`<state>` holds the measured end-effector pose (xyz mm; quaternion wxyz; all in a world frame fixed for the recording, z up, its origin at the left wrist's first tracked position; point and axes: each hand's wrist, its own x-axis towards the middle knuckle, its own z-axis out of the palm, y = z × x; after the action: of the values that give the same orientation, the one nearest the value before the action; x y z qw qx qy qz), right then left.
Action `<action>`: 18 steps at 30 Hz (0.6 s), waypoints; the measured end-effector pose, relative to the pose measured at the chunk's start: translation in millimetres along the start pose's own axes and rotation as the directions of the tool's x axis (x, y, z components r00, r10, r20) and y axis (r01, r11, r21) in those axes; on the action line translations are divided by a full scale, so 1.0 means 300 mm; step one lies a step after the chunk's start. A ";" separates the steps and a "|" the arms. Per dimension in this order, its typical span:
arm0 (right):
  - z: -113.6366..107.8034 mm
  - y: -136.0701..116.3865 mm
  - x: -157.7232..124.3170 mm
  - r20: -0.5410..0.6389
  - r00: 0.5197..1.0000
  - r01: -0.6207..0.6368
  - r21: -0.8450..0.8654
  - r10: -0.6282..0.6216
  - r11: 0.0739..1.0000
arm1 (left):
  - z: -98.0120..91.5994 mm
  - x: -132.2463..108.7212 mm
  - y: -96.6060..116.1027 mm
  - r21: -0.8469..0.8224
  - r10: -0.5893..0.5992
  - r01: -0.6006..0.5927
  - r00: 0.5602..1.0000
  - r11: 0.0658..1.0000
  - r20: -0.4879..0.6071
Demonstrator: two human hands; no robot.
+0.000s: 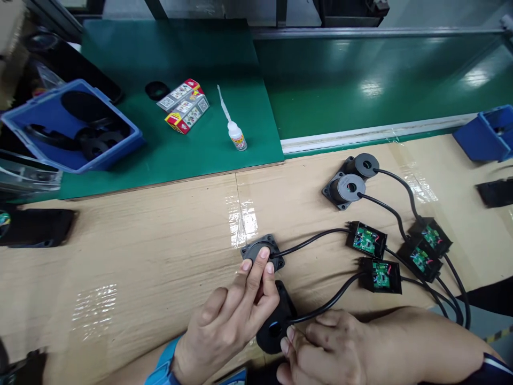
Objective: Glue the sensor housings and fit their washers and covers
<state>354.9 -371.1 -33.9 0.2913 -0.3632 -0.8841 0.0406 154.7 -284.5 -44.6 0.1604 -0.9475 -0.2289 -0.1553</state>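
Observation:
My left hand (232, 315) reaches forward with its fingertips pressed on a black flanged sensor (262, 251) lying flat on the cardboard-covered bench; the fingers are curled together. My right hand (332, 342) is closed around a second black ring-shaped sensor (276, 321) at the spot where its black cable (332, 302) enters. That cable runs to an open black box with a green circuit board (380, 275). The flat sensor's cable leads to another such box (366, 239).
Two more grey-topped sensors (351, 179) with cabled circuit boxes (425, 248) lie to the right. On the green mat sit a glue bottle (236, 133), small printed cartons (184, 106) and a blue bin (68, 125) of black rings. Another blue bin (487, 133) stands far right.

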 end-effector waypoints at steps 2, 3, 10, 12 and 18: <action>0.000 -0.004 0.004 0.005 1.000 -0.013 0.004 0.013 1.000 | 0.001 -0.005 0.003 -0.002 -0.006 0.006 1.000 1.000 0.005; 0.002 -0.007 0.004 0.005 1.000 -0.010 0.004 0.010 1.000 | 0.002 -0.006 0.001 -0.019 -0.008 0.008 1.000 1.000 0.005; 0.023 -0.022 0.002 -0.067 0.998 -0.012 -0.071 0.007 0.997 | 0.010 -0.022 -0.039 -0.178 -0.016 0.018 1.000 0.984 0.018; 0.020 -0.020 0.005 -0.064 0.998 -0.004 -0.075 -0.001 0.997 | 0.019 -0.024 -0.051 -0.223 -0.017 0.020 1.000 0.975 0.017; 0.042 -0.048 -0.035 -0.077 0.997 -0.034 -0.081 0.027 0.996 | 0.059 -0.028 -0.040 -0.353 -0.100 0.076 0.994 0.932 -0.051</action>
<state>345.1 -386.7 -45.5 0.3090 -0.3896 -0.8676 -0.0053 145.7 -271.0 -60.7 -0.0105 -0.9439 -0.2340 -0.2326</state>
